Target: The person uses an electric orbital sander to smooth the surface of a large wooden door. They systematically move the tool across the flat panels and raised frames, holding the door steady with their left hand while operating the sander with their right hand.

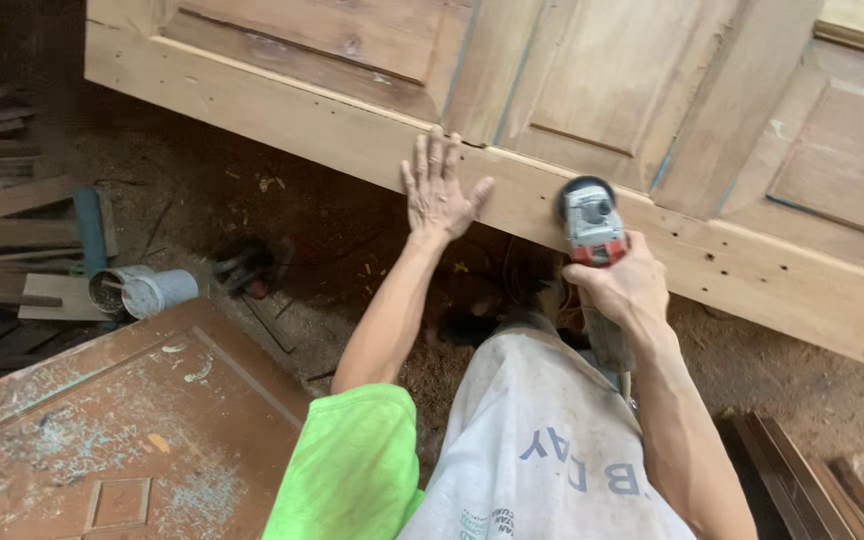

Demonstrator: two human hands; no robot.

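From the head view, your left hand [439,190] lies spread flat on the bottom rail of the bare wooden door [352,135] and your right hand [624,287] grips the angle grinder [592,225] at that edge, so keep the disc flat and brace firmly.

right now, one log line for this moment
left hand: flat on door | right hand: gripping grinder at door edge

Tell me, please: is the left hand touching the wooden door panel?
Touching. The head view shows the left hand lying flat, fingers spread, against the bottom rail of the wooden door panel, with no gap visible.
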